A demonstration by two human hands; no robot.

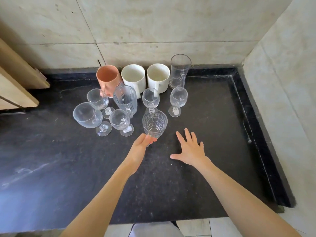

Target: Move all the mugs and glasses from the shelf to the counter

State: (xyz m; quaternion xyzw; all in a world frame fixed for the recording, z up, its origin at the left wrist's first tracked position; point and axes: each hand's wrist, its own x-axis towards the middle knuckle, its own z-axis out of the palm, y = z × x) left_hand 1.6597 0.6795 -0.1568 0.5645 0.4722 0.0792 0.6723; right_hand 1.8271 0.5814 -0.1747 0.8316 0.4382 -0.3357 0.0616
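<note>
1. The black stone counter (205, 168) fills most of the view, with a raised rim along its back and right edges. Pale stone wall tiles (153, 28) stand behind and to the right, and a wooden cabinet edge (15, 82) juts in at the left.
2. All the drinkware stands upright, mouths up, clustered at the middle back of the counter. Every vessel looks empty.
3. Back row, left to right, close together: a terracotta mug (108, 77), a white mug (133, 77), a second white mug (158, 77) and a tall clear glass tankard (179, 72) with its handle turned to the front right.
4. In front of them stands a ribbed glass mug (125, 100), handle toward the camera, partly hiding the terracotta mug and the first white mug.
5. Five stemmed wine glasses surround it: one large (88, 115) at the far left, one behind it (97, 99), one at the front centre (119, 120), one before the second white mug (151, 98), and one at the right (178, 98), standing a little apart.
6. Nearest the camera, a patterned cut-glass goblet (154, 124) stands upright.
7. The left hand (140, 147) pinches the goblet's lower part between thumb and fingertips.
8. The right hand (190, 149) is spread flat, palm down, just right of the goblet and holding nothing; whether it touches the counter cannot be told.
</note>
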